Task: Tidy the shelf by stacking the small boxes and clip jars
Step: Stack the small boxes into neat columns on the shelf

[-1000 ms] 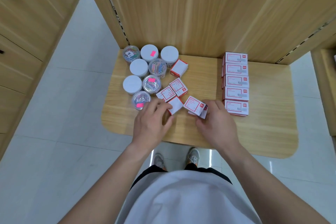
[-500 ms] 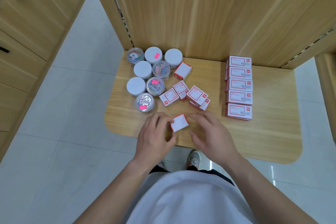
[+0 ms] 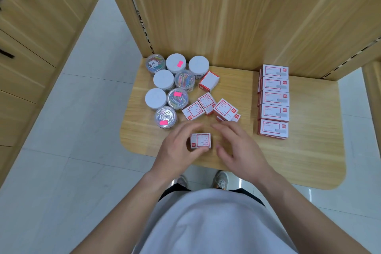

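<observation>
Pale wooden shelf point(image 3: 309, 161): near its front edge, the left grip point(image 3: 177, 150) pinches a small white box point(image 3: 200, 140), red-bordered label up. The right grip point(image 3: 237, 146) hovers beside it, fingers spread, empty.

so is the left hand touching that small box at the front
Touching: head view shows the left hand pinching the small box between thumb and fingers.
</observation>
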`<state>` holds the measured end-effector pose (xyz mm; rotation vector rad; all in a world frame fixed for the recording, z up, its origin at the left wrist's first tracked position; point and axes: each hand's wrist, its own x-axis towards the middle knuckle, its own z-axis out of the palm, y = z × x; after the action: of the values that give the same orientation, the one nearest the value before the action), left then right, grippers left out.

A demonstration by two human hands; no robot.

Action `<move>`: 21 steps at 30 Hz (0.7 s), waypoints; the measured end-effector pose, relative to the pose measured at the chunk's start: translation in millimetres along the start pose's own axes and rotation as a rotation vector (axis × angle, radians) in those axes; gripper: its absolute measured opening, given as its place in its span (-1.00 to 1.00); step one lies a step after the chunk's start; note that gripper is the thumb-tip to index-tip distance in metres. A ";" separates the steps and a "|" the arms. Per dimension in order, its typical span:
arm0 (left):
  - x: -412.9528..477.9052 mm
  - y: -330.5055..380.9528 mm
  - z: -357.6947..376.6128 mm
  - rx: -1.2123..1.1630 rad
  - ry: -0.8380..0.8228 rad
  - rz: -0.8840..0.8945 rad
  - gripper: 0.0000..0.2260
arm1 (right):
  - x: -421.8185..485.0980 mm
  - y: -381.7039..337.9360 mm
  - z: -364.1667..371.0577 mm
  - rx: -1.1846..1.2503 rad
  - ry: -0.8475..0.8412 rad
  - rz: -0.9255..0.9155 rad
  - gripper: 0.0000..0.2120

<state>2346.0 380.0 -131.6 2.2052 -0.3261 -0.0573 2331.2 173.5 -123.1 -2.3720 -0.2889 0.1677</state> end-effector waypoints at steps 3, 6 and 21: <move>6.1 -11.3 -16.2 0.082 0.139 0.068 -0.75 | 5.0 -1.3 7.1 -0.042 -0.051 -0.031 -0.52; 20.5 -20.9 -27.4 0.288 0.190 0.058 -0.78 | 8.3 -0.3 14.1 -0.107 -0.023 -0.023 -0.56; 7.7 -15.1 3.3 0.636 0.216 0.103 -0.83 | 13.4 25.8 -2.7 -0.160 0.228 0.153 -0.58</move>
<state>2356.1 384.3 -145.0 2.7826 -0.3709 0.3894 2348.8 156.9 -139.3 -2.5437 -0.0120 -0.0566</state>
